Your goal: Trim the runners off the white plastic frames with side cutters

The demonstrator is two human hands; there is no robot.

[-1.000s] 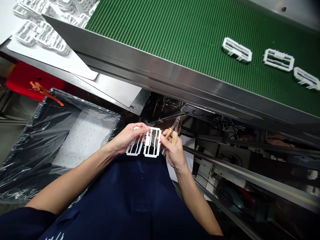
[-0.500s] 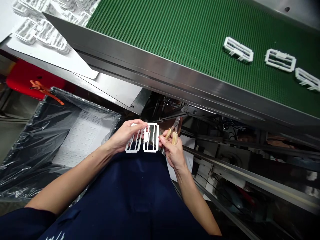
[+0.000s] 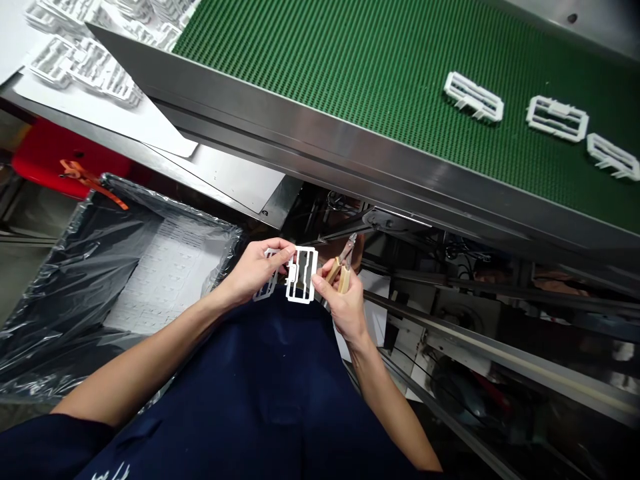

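My left hand (image 3: 261, 269) is closed on white plastic frames, with thumb and fingers pinching their upper edges. One white plastic frame (image 3: 311, 293) faces me upright in front of my dark blue clothing. Another white frame (image 3: 265, 288) hangs tilted behind it, partly covered by my fingers. In my right hand (image 3: 345, 300) is a pair of nippers (image 3: 345, 267) with yellowish handles, jaws pointing up and away. That hand's thumb also touches the right edge of the upright frame.
A green conveyor belt (image 3: 320, 60) with a metal side carries several white frames (image 3: 474, 97). Stacks of white frames (image 3: 83, 63) stand on a table at upper left. Below it, a box lined with dark plastic (image 3: 55, 293) holds white pieces. Machine parts lie at right.
My right hand has shifted left, bringing its thumb onto the upright frame. The rear frame has turned more edge-on. Frames on the belt have moved slightly left.
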